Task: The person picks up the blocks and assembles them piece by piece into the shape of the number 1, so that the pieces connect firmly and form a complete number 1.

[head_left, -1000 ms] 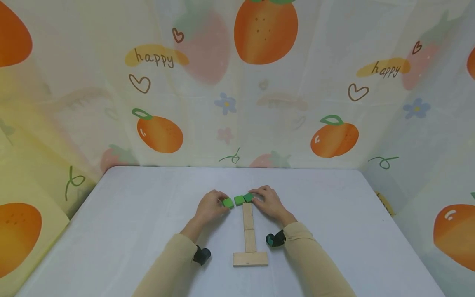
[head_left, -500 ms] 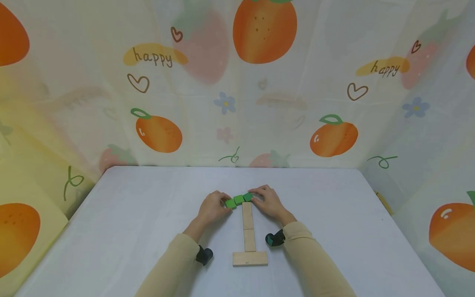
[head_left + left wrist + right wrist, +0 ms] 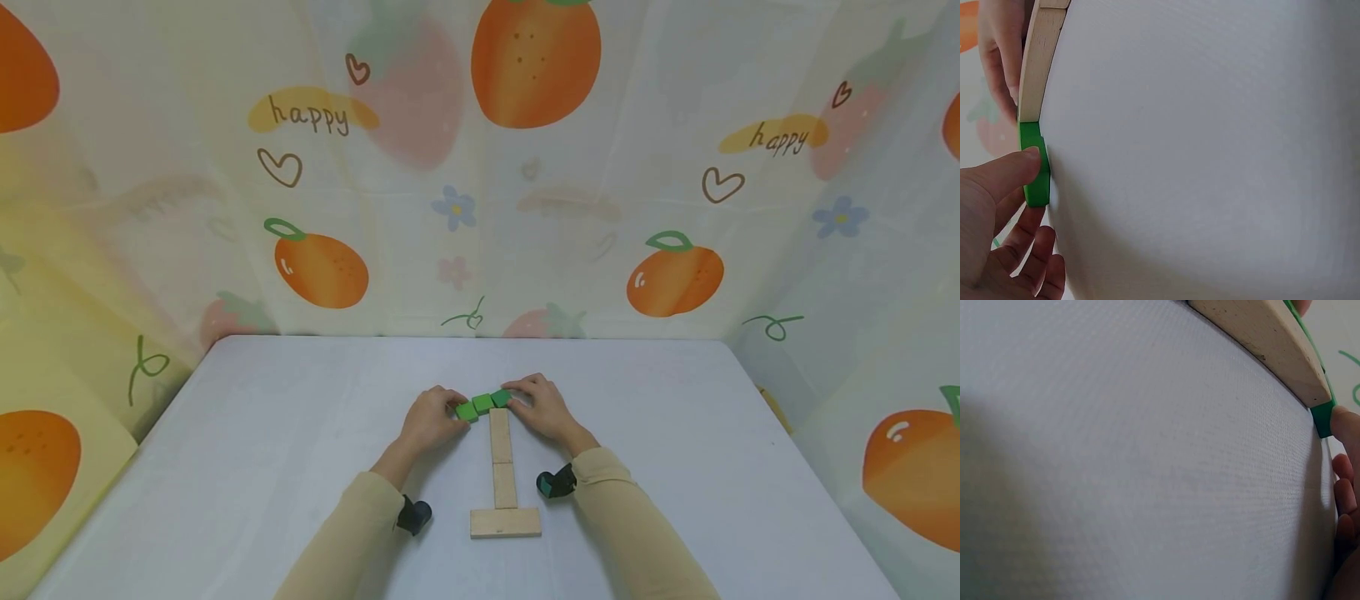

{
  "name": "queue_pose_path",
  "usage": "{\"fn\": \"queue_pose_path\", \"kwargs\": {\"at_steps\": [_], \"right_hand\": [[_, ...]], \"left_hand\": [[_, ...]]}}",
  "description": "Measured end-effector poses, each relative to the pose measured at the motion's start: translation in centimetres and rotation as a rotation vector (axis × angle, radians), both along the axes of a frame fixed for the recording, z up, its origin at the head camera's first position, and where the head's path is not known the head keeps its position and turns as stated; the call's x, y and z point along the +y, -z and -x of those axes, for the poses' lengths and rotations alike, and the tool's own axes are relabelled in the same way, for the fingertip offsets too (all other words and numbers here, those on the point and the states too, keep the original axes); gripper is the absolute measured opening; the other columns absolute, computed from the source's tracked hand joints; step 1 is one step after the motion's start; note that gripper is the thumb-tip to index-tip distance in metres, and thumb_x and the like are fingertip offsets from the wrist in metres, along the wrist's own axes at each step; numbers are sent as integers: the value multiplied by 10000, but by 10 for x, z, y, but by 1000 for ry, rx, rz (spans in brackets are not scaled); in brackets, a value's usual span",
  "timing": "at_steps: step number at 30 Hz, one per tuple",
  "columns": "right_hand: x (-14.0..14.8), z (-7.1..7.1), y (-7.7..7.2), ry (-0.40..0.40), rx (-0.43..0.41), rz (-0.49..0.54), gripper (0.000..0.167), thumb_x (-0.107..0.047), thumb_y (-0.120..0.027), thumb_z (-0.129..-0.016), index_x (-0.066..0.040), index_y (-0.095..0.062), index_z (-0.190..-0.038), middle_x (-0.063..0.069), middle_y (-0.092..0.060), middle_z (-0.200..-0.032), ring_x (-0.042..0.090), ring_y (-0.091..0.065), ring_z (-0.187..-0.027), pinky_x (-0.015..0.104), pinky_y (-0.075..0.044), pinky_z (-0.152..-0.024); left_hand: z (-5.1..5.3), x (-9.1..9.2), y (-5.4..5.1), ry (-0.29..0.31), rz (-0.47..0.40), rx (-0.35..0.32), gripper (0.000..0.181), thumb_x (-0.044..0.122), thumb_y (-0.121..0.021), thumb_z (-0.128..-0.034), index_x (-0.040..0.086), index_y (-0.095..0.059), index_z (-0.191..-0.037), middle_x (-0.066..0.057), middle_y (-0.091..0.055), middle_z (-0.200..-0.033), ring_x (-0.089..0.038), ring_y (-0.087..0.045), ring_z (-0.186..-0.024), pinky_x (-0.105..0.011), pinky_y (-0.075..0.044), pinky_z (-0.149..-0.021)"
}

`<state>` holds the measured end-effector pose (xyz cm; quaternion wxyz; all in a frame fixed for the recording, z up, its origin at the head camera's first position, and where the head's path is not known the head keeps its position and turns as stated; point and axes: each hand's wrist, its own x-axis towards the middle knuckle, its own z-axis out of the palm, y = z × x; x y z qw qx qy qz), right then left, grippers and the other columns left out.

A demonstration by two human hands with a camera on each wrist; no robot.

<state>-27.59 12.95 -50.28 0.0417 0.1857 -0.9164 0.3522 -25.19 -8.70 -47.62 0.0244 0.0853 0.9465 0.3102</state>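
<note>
Three small green blocks stand in a slanting row at the far end of a column of wooden blocks. My left hand pinches the leftmost green block between thumb and fingers, its thumb on the near face in the left wrist view. Beside that block is the middle green block. At the row's right end, my right hand holds a darker green block; its thumb presses that block in the right wrist view. The upper plank almost meets the row from the near side.
A lower plank continues the column down to a crosswise wooden block lying nearest me. All lie on a white tabletop. Behind it hangs a fruit-printed cloth. Each wrist wears a small black camera.
My left hand has moved right with its green block, closing the gap to the middle one. The right hand has stayed nearly still. Over the last half second almost nothing has moved.
</note>
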Motion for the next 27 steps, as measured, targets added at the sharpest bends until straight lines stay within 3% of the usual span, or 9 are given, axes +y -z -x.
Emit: {"fn": "queue_pose_path", "kwargs": {"at_steps": [27], "right_hand": [[0, 1, 1, -4, 10, 3, 265, -159, -628, -861, -129, -659, -1122, 100, -554, -1033, 264, -515, -960, 436, -400, -831]], "left_hand": [[2, 0, 2, -2, 18, -2, 351, 187, -765, -723, 134, -675, -1058, -13, -610, -918, -153, -517, -829, -332, -436, -753]]}}
